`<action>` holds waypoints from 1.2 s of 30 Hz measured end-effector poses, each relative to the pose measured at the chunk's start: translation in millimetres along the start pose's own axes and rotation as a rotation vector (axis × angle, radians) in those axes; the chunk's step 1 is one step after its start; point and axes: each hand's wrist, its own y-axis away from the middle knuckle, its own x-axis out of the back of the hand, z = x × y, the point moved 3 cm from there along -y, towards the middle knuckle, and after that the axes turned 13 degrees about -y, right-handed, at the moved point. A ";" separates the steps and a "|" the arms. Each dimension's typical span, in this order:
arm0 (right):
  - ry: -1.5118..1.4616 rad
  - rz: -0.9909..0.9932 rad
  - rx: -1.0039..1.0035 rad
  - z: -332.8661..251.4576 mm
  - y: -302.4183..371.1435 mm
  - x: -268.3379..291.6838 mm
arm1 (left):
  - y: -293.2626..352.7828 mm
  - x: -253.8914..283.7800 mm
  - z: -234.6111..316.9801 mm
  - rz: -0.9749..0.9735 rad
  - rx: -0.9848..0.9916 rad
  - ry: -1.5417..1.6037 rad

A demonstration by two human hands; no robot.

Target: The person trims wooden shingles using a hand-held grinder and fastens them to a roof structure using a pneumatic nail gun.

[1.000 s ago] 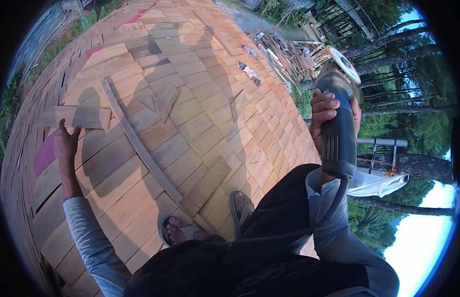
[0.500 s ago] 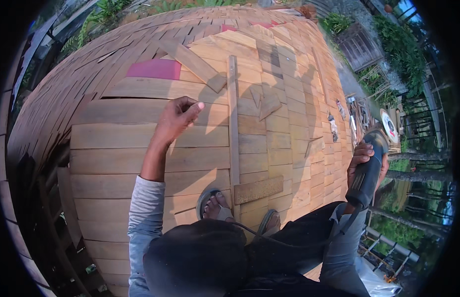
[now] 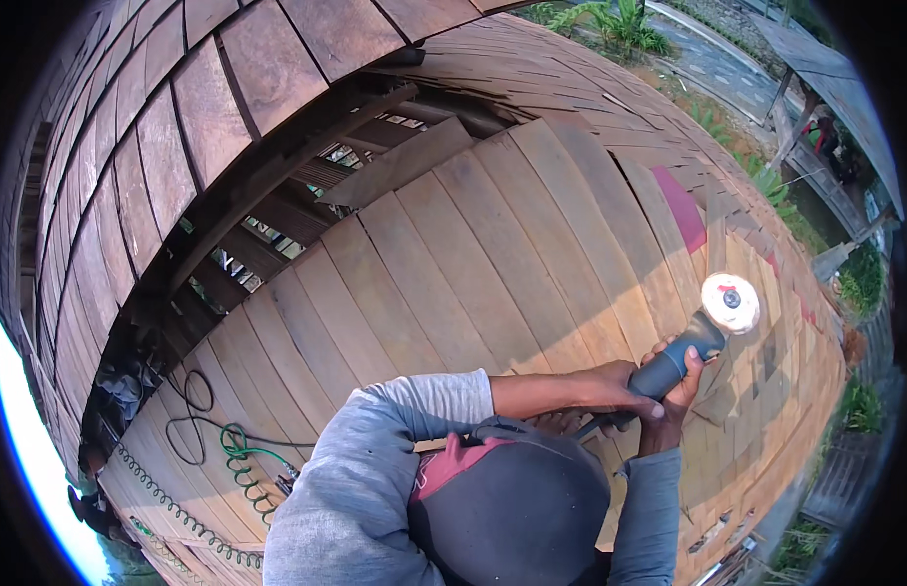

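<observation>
A dark angle grinder (image 3: 676,361) with a white round disc (image 3: 732,302) is held out over the wooden shingles (image 3: 444,283), disc end pointing up and right. My right hand (image 3: 680,391) wraps around its body, thumb along the side. My left hand (image 3: 615,388) is closed on the rear end of the grinder, where the cord comes out; some of its fingers are hidden beneath. Whether the disc is turning I cannot tell. A dark cap (image 3: 517,513) covers the lower middle of the view, with my grey sleeves on either side of it.
An upper shingled roof edge (image 3: 278,68) overhangs an open gap with dark beams (image 3: 278,220). A black cord (image 3: 187,418) and a green coiled hose (image 3: 241,457) lie at lower left. Pink sheeting (image 3: 680,207) shows between shingles. Beyond the right edge stands a shelter (image 3: 824,59).
The view has swung toward the left side of the roof. My left hand, apart and empty before, is now on the grinder's rear end. The grinder has come in front of me.
</observation>
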 end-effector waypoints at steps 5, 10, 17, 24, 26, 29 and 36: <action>0.563 -0.226 -0.173 48.2 -9.2 -29.1 | 66.0 17.8 -25.1 0.408 -0.105 0.239; 0.817 -0.348 -0.339 20.3 19.8 -16.3 | 175.3 74.8 -27.4 0.930 -0.019 0.075; 0.861 -0.199 -0.164 -66.1 9.1 8.0 | 335.1 120.2 -61.0 1.584 0.035 0.153; 0.851 -0.228 -0.124 -68.9 -7.9 7.6 | 456.3 165.8 -144.9 1.885 -0.056 0.451; 0.853 -0.202 -0.158 -57.7 -9.8 13.0 | 484.6 174.4 -170.9 1.911 -0.101 0.503; 0.844 -0.169 -0.203 -44.0 -11.2 18.9 | 499.5 185.1 -198.5 1.974 -0.112 0.575; 0.886 -0.197 -0.252 -29.0 -8.9 19.7 | 532.2 242.1 -196.0 2.084 -0.141 0.707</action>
